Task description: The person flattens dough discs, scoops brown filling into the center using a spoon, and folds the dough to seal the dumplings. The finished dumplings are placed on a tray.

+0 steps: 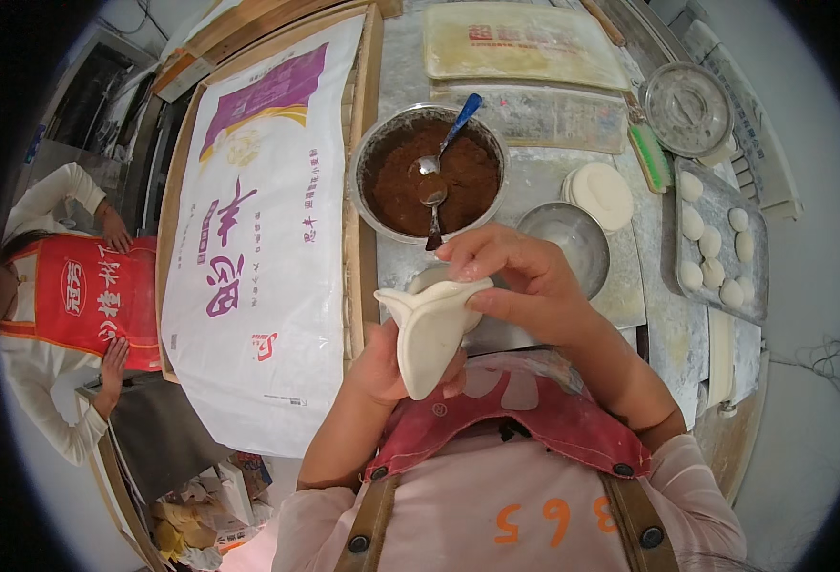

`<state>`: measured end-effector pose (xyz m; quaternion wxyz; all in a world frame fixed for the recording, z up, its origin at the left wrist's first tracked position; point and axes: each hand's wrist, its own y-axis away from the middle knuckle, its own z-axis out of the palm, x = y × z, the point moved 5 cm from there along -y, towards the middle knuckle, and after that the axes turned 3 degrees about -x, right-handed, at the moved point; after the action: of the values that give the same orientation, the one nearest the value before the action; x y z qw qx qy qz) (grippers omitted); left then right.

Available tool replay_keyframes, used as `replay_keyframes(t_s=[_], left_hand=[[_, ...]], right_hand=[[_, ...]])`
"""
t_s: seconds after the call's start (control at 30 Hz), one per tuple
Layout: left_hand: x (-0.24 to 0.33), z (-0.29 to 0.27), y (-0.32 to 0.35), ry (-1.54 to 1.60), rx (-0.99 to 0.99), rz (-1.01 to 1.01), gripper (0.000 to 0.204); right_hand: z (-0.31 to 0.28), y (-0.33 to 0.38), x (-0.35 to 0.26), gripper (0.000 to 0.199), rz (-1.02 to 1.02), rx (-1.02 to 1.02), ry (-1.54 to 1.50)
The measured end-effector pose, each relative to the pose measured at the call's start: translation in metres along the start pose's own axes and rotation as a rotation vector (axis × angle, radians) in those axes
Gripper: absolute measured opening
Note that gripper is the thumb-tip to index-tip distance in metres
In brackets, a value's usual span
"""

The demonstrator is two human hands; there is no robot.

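A folded piece of white dough [430, 334] is in both my hands, in front of my chest. My left hand [380, 367] cradles it from beneath and behind, fingers curled round it. At its upper right edge my right hand [525, 276] pinches the dough between thumb and fingers; the edges meet in a raised three-way fold. What lies inside the dough is hidden. Just beyond, a metal bowl [363, 195] holds brown powdery filling [410, 153], with a blue-handled spoon [460, 116] and a second metal spoon [433, 214] resting in it.
Right of the bowl are an empty metal bowl [573, 234] and stacked round dough wrappers [599, 195]. A tray [758, 276] of dough balls, a green brush [651, 157] and a metal lid [687, 107] lie farther right. A white sack [277, 229] covers a wooden frame at left; another person [67, 315] stands beyond.
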<state>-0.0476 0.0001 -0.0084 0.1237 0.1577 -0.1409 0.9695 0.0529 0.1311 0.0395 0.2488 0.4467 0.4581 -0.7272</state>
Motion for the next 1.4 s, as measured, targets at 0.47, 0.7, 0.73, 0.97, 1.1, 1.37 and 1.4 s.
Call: replay_keyframes(t_s=[0.47,0.7,0.73,0.97,1.1,1.37,1.4], left_hand=[[-0.001,-0.008,0.001,-0.193,0.42,-0.068,0.062],[0.001,-0.006,-0.006,-0.272,0.586,-0.055,0.054],[0.001,-0.006,-0.006,-0.281,0.509,-0.07,0.061],[0.002,-0.011,-0.005,-0.382,0.414,-0.155,0.081],[0.007,-0.008,-0.008,-0.462,0.39,-0.109,0.079],[0.009,-0.013,-0.009,-0.705,0.507,-0.212,0.095],[0.009,-0.009,-0.013,-0.729,0.484,-0.192,0.096]], right_hand=[[0.005,-0.006,-0.012,0.025,0.004,-0.052,0.34],[0.009,-0.008,-0.021,0.022,0.136,0.0,0.283],[0.011,-0.009,-0.022,0.024,0.084,-0.029,0.303],[0.008,-0.006,-0.017,0.028,-0.058,-0.086,0.367],[0.011,-0.005,-0.019,0.025,0.019,-0.051,0.284],[0.014,-0.005,-0.014,0.027,-0.074,-0.114,0.277],[0.015,-0.006,-0.014,0.026,-0.08,-0.127,0.279]])
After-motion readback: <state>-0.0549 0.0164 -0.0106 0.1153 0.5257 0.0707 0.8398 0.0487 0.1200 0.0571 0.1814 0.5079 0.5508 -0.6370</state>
